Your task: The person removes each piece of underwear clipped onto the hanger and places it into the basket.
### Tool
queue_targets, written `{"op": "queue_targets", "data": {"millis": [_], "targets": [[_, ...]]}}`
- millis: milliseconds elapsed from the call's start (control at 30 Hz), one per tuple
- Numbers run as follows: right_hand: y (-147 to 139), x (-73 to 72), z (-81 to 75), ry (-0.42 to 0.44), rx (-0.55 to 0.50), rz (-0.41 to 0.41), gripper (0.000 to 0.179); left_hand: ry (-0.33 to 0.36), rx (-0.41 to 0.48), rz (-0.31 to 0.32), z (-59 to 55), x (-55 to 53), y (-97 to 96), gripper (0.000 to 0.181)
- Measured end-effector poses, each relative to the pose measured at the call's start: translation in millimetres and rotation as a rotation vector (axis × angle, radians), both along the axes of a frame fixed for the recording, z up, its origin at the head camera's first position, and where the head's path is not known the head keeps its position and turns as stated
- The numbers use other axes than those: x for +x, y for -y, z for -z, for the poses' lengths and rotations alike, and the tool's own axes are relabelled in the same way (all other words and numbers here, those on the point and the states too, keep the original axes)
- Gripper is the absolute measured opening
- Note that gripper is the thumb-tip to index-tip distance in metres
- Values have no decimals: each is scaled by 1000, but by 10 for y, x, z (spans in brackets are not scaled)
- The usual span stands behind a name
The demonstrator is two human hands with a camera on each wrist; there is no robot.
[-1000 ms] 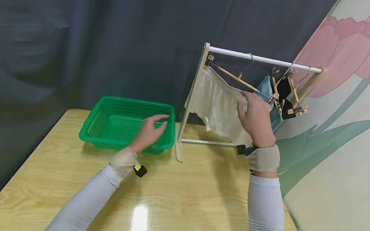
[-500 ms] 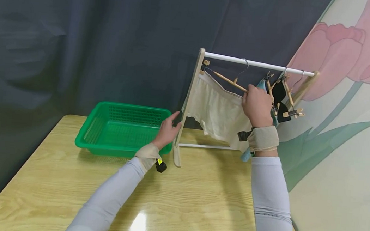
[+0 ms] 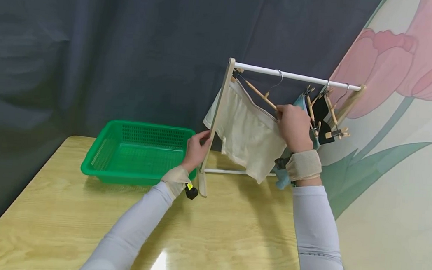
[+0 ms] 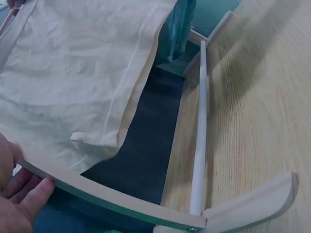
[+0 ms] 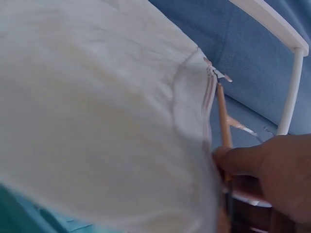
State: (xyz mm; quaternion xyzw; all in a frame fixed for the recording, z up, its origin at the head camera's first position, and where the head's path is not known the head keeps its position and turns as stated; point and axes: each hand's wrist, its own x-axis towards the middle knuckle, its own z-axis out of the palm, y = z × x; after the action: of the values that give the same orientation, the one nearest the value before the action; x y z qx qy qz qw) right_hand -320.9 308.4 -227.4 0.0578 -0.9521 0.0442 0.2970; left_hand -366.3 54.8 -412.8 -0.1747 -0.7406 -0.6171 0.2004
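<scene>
Cream shorts (image 3: pixel 246 130) hang by clips from a wooden hanger (image 3: pixel 256 91), whose metal hook sits over the white top rail (image 3: pixel 297 76) of a small clothes rack. My right hand (image 3: pixel 294 127) grips the hanger's bar near its right end; in the right wrist view the thumb lies along the bar (image 5: pixel 223 114). At the rack's near-left side, my left hand (image 3: pixel 196 150) holds the wooden upright (image 3: pixel 222 98). The left wrist view has fingers on both sides of that upright (image 4: pixel 116 196). The shorts' left edge hangs out past the post.
A green plastic basket (image 3: pixel 135 173) stands left of the rack on the wooden table (image 3: pixel 217 230). Farther right on the rail hang a light blue garment (image 3: pixel 282 178) and a black one (image 3: pixel 319 108) on clip hangers. A dark curtain (image 3: pixel 151 44) is behind.
My left hand has moved from over the basket to the rack's upright and taken hold of it. My right hand has closed on the hanger bar, and the shorts have swung outward to the left.
</scene>
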Motion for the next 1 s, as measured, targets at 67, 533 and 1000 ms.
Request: {"op": "queue_targets", "data": {"millis": [67,533,1000], "targets": [[10,-11,40,-27,6,-23,18,-6,-18,-3,12,1,10,29],[71,-63,75,-122,17,-46,17,-21,-115,-8,13,-33,21,26],[82,92,-31,-171,29,1,17,1,-134,13,1,-40,26,27]]}}
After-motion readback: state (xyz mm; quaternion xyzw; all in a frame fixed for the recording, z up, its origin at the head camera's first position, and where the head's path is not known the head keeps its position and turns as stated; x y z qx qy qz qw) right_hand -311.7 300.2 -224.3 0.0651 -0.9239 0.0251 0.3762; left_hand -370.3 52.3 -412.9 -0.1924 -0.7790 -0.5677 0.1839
